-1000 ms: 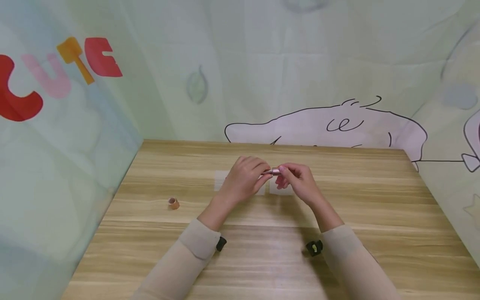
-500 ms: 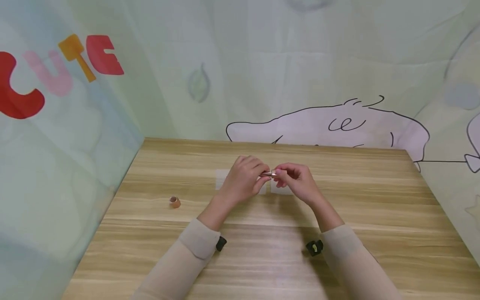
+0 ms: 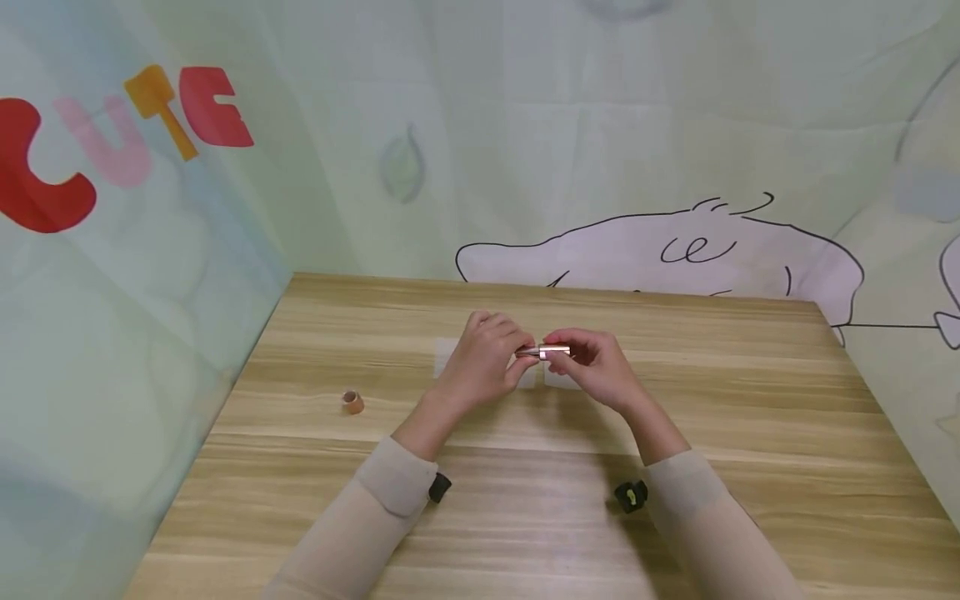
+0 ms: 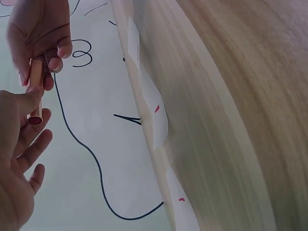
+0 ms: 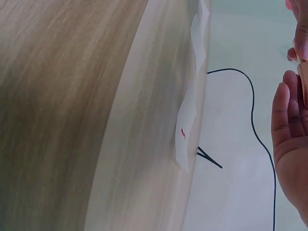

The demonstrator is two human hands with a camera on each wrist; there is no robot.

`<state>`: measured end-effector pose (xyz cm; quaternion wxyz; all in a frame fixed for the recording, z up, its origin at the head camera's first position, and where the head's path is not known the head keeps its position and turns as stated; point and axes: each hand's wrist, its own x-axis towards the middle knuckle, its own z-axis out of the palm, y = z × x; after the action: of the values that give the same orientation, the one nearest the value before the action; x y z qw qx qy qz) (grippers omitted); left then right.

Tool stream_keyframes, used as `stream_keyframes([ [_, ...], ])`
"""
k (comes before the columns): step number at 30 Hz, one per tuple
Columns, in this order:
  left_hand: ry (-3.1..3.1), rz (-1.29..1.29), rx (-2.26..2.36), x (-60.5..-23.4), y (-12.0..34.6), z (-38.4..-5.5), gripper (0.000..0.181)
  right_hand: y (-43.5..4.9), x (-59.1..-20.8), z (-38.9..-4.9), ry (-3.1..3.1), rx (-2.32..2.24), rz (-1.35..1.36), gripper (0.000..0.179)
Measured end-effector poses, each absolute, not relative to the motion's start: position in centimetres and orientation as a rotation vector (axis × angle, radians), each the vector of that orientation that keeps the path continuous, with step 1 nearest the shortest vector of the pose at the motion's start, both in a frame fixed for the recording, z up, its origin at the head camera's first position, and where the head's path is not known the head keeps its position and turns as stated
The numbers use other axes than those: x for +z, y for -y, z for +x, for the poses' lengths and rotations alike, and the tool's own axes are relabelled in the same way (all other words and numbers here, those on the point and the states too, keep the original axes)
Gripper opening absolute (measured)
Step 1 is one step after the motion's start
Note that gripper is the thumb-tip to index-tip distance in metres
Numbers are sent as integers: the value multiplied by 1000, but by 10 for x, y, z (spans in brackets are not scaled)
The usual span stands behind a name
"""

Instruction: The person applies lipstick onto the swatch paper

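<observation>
Above the middle of the table, a shiny rose-gold lipstick tube [image 3: 555, 352] lies roughly level between the two hands. The left hand [image 3: 482, 360] pinches its left end between thumb and fingers. At its other end, the right hand [image 3: 597, 371] grips it with thumb and fingertips. A round dark red end of the lipstick [image 4: 35, 120] shows beside the left thumb in the left wrist view. In the right wrist view only a sliver of the tube [image 5: 304, 79] appears at the edge. A short, hollow copper-coloured cap [image 3: 352, 402] stands on the table to the left.
Beneath the hands lie white paper pieces [image 3: 446, 354], partly hidden; in the left wrist view red marks show on the paper [image 4: 159, 103]. The wood-grain table [image 3: 300, 483] meets a printed cloth backdrop [image 3: 345, 192] at the back and left. Dark wrist devices [image 3: 631, 497] sit at the cuffs.
The right hand's fingers have shifted on the lipstick tube, so more of its shiny side shows. The left hand keeps its pinch. The whole view has drifted slightly; the cap stays put.
</observation>
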<state>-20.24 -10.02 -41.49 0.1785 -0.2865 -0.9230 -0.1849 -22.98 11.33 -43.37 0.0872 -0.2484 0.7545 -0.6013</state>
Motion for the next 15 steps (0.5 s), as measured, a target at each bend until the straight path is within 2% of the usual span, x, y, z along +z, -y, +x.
stream_keyframes([
  [15, 2738, -782, -496, -418, 106, -202, 17, -108, -438, -227, -2328, -1697, -782, 24],
])
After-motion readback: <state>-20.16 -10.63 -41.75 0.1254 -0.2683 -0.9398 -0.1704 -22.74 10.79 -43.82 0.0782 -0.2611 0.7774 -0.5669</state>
